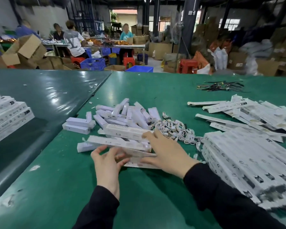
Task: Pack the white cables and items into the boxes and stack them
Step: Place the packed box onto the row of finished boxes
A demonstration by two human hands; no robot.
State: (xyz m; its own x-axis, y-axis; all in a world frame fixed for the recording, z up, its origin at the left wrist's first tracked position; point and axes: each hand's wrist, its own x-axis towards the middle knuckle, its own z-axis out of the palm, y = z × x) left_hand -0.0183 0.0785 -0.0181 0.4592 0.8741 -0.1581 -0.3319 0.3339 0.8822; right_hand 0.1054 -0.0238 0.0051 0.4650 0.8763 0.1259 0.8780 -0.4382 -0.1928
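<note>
On the green surface (pixel 139 187), stacked boxes (pixel 248 164) lie at your 3 o'clock, white items (pixel 122 113) and white cables (pixel 173 128) pile at 12, and your left hand (pixel 106 162) and right hand (pixel 167 152), fingers loose, rest on a long flat box (pixel 122 142).

Green table (pixel 139 195) — boxes (pixel 248 159), cables (pixel 173 129), perhaps wires (pixel 220 87)

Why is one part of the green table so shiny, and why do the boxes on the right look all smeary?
Head view: ceiling lights bounce off the glossy dark table sheet, making white glare; the stacked boxes near the right edge are smeared by motion blur and wide-angle stretch; the left hand and right hand look fairly sharp.
</note>
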